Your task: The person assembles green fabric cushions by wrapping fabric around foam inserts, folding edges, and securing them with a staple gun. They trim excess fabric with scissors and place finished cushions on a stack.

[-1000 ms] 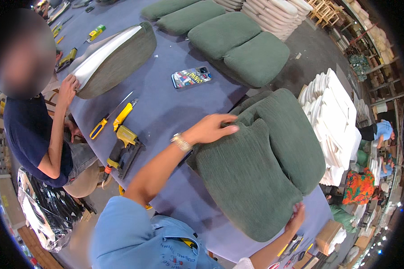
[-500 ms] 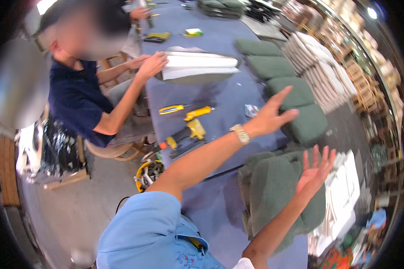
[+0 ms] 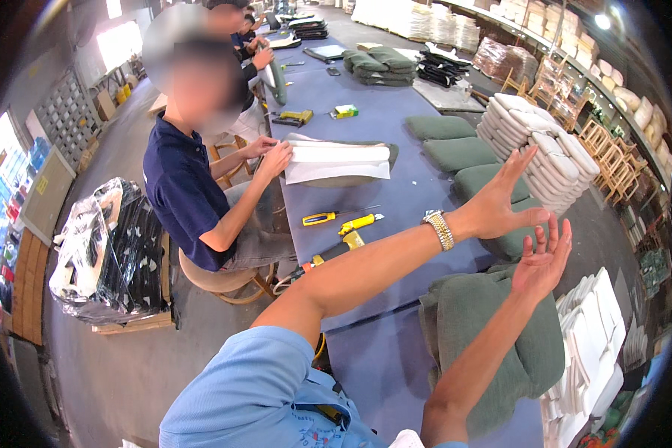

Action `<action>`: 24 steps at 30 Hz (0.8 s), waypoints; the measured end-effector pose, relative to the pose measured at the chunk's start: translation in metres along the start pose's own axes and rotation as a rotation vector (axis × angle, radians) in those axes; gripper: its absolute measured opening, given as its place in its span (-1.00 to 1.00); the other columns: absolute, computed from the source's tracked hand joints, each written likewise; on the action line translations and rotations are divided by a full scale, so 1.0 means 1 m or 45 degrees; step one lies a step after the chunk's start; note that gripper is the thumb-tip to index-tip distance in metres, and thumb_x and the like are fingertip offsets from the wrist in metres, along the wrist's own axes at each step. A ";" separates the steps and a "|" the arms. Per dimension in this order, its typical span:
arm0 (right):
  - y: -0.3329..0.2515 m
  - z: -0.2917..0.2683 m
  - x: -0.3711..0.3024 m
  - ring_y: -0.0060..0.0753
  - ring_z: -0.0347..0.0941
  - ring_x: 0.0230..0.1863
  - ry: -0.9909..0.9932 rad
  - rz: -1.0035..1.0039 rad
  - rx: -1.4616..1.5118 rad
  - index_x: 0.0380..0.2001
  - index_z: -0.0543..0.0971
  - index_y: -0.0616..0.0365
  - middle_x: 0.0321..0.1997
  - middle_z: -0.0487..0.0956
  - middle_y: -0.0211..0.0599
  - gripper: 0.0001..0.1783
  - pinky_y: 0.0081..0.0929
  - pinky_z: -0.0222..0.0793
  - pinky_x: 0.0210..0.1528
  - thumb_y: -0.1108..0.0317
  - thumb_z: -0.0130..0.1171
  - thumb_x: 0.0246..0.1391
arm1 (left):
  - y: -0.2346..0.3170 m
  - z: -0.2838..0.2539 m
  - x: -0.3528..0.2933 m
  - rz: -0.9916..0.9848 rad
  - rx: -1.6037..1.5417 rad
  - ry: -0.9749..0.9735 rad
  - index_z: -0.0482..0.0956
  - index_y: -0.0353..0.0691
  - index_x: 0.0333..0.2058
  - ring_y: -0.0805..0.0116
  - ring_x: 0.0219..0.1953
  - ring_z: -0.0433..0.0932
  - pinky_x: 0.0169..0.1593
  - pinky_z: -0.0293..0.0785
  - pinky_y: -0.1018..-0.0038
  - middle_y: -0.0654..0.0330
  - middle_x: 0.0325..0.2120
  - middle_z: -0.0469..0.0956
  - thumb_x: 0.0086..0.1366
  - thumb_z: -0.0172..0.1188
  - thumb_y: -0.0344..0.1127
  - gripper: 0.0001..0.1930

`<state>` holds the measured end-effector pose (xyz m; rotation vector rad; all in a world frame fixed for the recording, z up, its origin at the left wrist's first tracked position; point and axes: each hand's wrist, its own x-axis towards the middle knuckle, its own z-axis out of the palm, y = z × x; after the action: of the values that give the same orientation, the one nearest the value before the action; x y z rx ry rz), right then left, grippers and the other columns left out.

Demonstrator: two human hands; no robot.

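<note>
My left hand point(image 3: 500, 205), with a gold watch point(image 3: 439, 229) at the wrist, is raised over the table with thumb and fingers spread. It holds nothing and partly covers a row of green cushions point(image 3: 455, 154) behind it. Just below and to the right, my right hand point(image 3: 541, 261) is held palm up, its fingers apart and nothing in them. Beneath that hand lies a pile of green padded cushions point(image 3: 474, 321) on the blue tabletop point(image 3: 373, 373). Neither hand visibly touches a cushion.
Across the table a co-worker holds white fabric point(image 3: 340, 160) over a green cushion. A screwdriver point(image 3: 321, 218), a yellow tool point(image 3: 361, 223) and a partly hidden power tool point(image 3: 352, 240) lie nearby. Stacks of pale cushions point(image 3: 534, 145) and white pieces point(image 3: 593, 336) stand to the right.
My two hands have come closer together, both now at the table's right side. The view has tilted up, showing more of the room. The co-worker still holds the white fabric.
</note>
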<state>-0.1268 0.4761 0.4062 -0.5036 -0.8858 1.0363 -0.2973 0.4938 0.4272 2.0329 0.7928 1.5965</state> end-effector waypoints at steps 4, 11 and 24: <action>-0.036 -0.019 -0.002 -0.38 0.50 0.05 0.043 -0.057 -0.133 0.40 0.23 0.13 0.33 0.42 -0.11 -0.36 -0.42 0.59 -0.11 0.04 0.05 0.42 | 0.011 0.024 0.001 -0.012 -0.049 -0.064 -0.27 -0.21 0.53 -0.10 0.58 -0.33 0.55 -0.17 0.09 -0.12 0.54 -0.22 0.24 0.33 0.29 0.21; -0.074 -0.044 -0.008 0.08 0.20 0.46 -0.004 -0.784 -1.063 0.47 0.16 0.09 0.52 0.14 -0.03 -0.35 0.03 0.20 0.46 0.07 -0.02 0.45 | 0.040 0.081 -0.004 0.248 0.284 -0.051 -0.23 -0.15 0.54 -0.28 0.56 -0.36 0.53 -0.24 -0.01 -0.24 0.53 -0.36 0.24 0.33 0.27 0.17; -0.152 -0.286 -0.134 -0.07 0.25 0.46 0.752 -0.481 -1.394 0.32 0.40 0.36 0.38 0.39 0.03 -0.41 -0.15 0.18 0.46 0.18 0.13 0.39 | -0.020 0.114 -0.037 -0.002 0.362 -0.231 0.23 -0.16 0.42 -0.29 0.51 -0.03 0.49 0.03 0.01 -0.28 0.45 0.05 0.33 0.25 0.19 -0.15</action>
<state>0.1583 0.2999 0.3035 -1.4036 -0.8981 -0.0541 -0.1968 0.4847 0.3604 2.3336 0.9979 1.3347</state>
